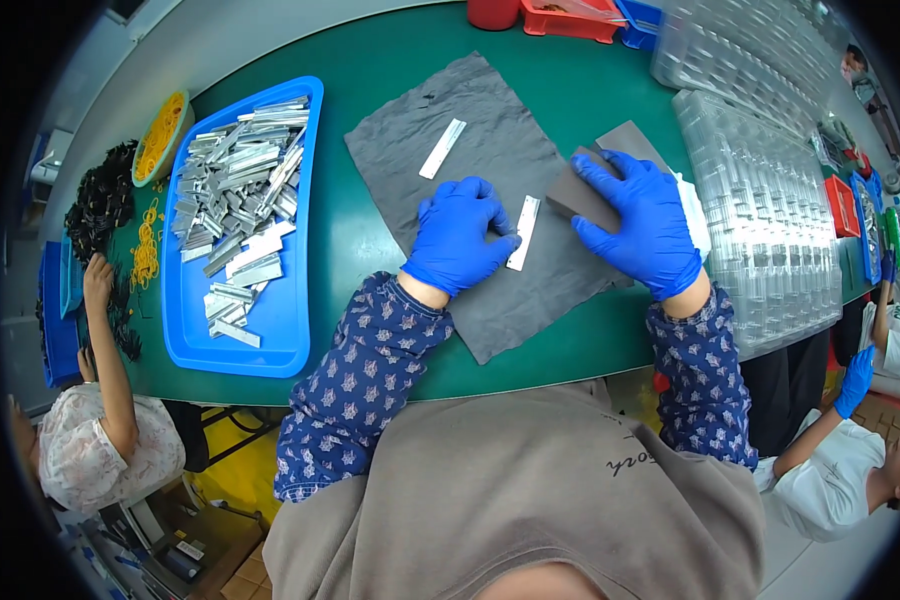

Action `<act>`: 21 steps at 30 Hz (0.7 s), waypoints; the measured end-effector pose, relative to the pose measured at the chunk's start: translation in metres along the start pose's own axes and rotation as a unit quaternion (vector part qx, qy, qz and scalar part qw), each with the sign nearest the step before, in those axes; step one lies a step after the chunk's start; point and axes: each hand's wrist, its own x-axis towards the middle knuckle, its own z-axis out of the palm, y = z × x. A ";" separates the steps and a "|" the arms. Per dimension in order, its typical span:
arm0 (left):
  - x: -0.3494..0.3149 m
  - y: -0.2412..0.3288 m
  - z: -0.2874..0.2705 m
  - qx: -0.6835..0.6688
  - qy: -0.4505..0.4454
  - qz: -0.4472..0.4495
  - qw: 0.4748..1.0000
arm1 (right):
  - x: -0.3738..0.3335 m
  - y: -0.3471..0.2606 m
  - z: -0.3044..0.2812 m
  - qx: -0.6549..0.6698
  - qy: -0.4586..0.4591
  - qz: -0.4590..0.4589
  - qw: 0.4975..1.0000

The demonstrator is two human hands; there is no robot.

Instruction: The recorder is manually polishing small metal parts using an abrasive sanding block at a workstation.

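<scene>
My left hand (pixel 462 236), in a blue glove, has its fingers curled, and their tips touch the lower end of a short silvery metal strip (pixel 526 222). That strip lies on a dark grey cloth (pixel 410 130). Farther up the cloth is a second metal strip (pixel 442 149), apart from both hands. My right hand (pixel 642 215), gloved in blue too, grips a grey-brown foam-like block (pixel 576 192), thumb on its near side and fingers over its top. Behind it sits another grey block (pixel 634 143), partly covered by my fingers.
A blue tray (pixel 316 130) heaped with metal strips stands at left, beside a bowl (pixel 182 125) of yellow bands. Clear plastic trays (pixel 770 220) are stacked at right, next to something white (pixel 692 215). Red bins (pixel 570 22) stand at the back. Co-workers sit on both sides.
</scene>
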 end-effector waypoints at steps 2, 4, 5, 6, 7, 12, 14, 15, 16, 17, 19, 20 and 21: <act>0.001 -0.002 0.001 -0.005 -0.006 -0.003 1.000 | 0.004 -0.011 0.003 -0.016 -0.033 -0.040 0.999; 0.002 -0.002 0.001 -0.011 -0.012 -0.005 1.000 | 0.010 -0.020 0.007 -0.028 -0.073 -0.044 0.996; 0.001 0.000 0.000 -0.008 -0.008 0.001 1.000 | 0.012 -0.022 0.008 -0.039 -0.115 -0.052 0.991; 0.000 0.001 0.000 -0.006 -0.003 0.007 1.000 | 0.017 -0.019 0.009 -0.039 -0.114 -0.050 0.991; 0.000 0.001 -0.001 -0.006 -0.004 0.008 1.000 | 0.024 -0.014 0.012 -0.058 -0.110 -0.039 0.992; 0.001 0.000 0.001 -0.016 -0.006 0.004 1.000 | 0.027 -0.022 0.009 -0.089 -0.123 -0.050 0.987; 0.004 0.001 -0.003 -0.013 -0.015 0.000 1.000 | 0.023 -0.024 0.010 -0.071 -0.146 -0.076 0.984; 0.004 0.003 -0.005 -0.009 -0.026 -0.001 1.000 | 0.026 -0.020 0.010 -0.072 -0.146 -0.074 0.984; 0.002 0.004 -0.004 -0.010 -0.027 0.001 1.000 | 0.031 -0.015 0.011 -0.080 -0.130 -0.045 0.987; 0.003 0.002 -0.003 -0.006 -0.022 -0.001 1.000 | 0.036 -0.008 0.011 -0.090 -0.111 -0.017 0.990; 0.003 0.001 -0.001 -0.001 -0.016 0.003 1.000 | 0.033 0.001 0.012 -0.105 -0.070 -0.005 0.992; 0.000 0.000 0.000 -0.006 -0.008 0.007 1.000 | 0.029 0.003 0.012 -0.071 -0.027 0.010 0.997; -0.001 -0.001 0.000 -0.011 0.000 0.012 1.000 | 0.025 0.006 0.011 -0.037 0.016 0.025 0.999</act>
